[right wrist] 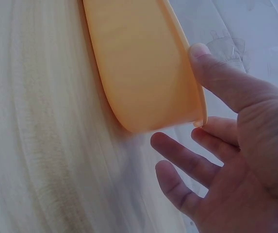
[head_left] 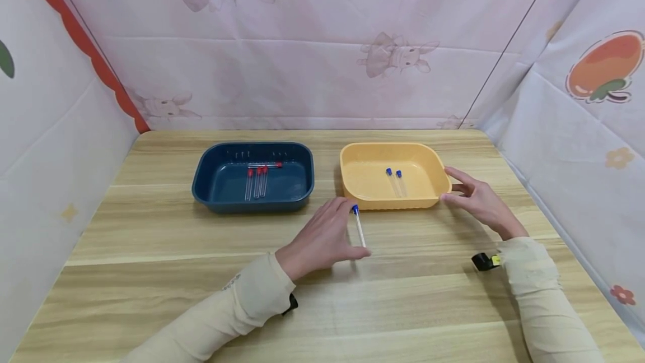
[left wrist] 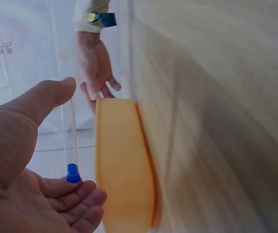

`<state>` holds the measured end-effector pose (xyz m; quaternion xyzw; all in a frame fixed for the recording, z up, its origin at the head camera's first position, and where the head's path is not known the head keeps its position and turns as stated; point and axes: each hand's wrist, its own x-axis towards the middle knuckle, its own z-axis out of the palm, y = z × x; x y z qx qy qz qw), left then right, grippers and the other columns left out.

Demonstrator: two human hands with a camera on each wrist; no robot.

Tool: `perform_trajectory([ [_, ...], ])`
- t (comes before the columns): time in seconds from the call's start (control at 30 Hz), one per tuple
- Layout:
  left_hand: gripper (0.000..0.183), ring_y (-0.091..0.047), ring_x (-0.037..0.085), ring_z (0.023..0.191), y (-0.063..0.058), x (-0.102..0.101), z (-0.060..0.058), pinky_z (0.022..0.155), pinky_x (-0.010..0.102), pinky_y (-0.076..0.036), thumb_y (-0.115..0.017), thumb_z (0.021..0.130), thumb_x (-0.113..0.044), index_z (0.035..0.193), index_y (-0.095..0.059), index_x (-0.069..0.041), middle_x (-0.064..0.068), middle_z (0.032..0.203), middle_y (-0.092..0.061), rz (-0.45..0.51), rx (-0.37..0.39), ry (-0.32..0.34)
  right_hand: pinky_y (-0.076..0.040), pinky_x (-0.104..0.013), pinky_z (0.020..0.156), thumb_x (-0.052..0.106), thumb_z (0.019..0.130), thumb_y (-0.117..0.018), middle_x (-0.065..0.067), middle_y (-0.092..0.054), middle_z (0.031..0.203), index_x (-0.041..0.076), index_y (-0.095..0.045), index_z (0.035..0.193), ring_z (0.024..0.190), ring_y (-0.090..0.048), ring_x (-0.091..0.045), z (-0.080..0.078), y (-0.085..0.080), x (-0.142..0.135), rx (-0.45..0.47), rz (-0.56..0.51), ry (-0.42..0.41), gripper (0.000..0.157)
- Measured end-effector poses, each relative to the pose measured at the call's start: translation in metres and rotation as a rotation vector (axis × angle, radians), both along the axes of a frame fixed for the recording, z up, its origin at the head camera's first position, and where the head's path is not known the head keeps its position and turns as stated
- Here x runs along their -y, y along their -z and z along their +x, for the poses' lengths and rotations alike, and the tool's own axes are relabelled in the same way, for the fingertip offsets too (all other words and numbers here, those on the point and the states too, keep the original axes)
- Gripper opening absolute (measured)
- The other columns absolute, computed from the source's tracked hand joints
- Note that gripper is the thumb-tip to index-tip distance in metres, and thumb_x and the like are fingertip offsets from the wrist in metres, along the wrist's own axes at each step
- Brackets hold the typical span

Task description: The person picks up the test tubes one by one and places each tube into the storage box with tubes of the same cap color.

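My left hand reaches forward over the wooden table, palm turned right, thumb and fingertips pinching a clear tube with a blue cap just in front of the near wall of the yellow tray. My right hand rests at that tray's right near corner, fingers loosely spread and touching its rim, gripping nothing. The dark blue tray sits to the left.

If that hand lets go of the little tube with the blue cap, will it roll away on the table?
Probably a bit. The blue-capped tube looks round, thin and smooth, so it may roll on the flat table. It looks clear like glass or hard plastic, likely stiff, light and perhaps breakable. The left hand holds it in its fingers.
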<state>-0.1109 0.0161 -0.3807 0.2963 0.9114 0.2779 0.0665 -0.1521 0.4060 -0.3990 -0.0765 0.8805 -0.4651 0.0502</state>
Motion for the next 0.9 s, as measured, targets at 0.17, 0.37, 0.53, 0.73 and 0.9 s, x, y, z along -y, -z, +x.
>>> perform_trajectory([
  [0.17,0.096,-0.049,0.023,0.126,-0.011,-0.005,-0.006,0.112,0.041,-0.043,-0.089,0.078,-0.052,0.149,-0.046,-0.003,0.010,0.143,-0.052,0.037,-0.020,0.025,-0.054,-0.014,0.086,0.018,0.098,-0.075,-0.029,-0.043,0.155,0.005,-0.031,0.162,0.110,-0.062,0.004,0.000,-0.001,0.001,0.000,-0.005,0.001,0.079],
  [0.37,0.096,-0.048,0.023,0.129,-0.020,-0.014,-0.019,0.113,0.039,-0.043,-0.087,0.078,-0.054,0.149,-0.047,-0.003,0.009,0.146,-0.052,0.063,-0.039,0.027,-0.053,-0.013,0.086,0.016,0.098,-0.075,-0.027,-0.043,0.156,0.007,-0.031,0.163,0.113,-0.063,-0.001,0.000,-0.002,0.000,0.002,0.011,0.006,0.079],
  [0.53,0.096,-0.048,0.022,0.129,-0.024,-0.022,-0.030,0.112,0.038,-0.044,-0.087,0.078,-0.054,0.148,-0.047,-0.002,0.010,0.145,-0.051,0.085,-0.047,0.025,-0.052,-0.011,0.086,0.016,0.098,-0.075,-0.026,-0.044,0.156,0.008,-0.031,0.163,0.114,-0.063,-0.004,-0.001,-0.001,-0.001,0.008,0.020,0.014,0.079],
  [0.73,0.094,-0.046,0.022,0.129,-0.027,-0.032,-0.043,0.112,0.037,-0.044,-0.087,0.080,-0.052,0.148,-0.046,-0.003,0.010,0.145,-0.050,0.100,-0.024,-0.004,-0.051,-0.011,0.087,0.014,0.098,-0.073,-0.029,-0.044,0.154,0.006,-0.029,0.163,0.118,-0.064,-0.012,-0.002,0.001,-0.002,0.010,0.027,0.001,0.079],
  [0.9,0.094,-0.046,0.021,0.125,-0.028,-0.038,-0.058,0.110,0.037,-0.043,-0.087,0.080,-0.052,0.149,-0.046,-0.004,0.010,0.143,-0.051,0.105,-0.011,-0.017,-0.052,-0.011,0.086,0.014,0.098,-0.074,-0.027,-0.039,0.158,0.006,-0.029,0.163,0.119,-0.063,-0.012,-0.002,0.000,-0.002,0.000,0.028,-0.002,0.079],
])
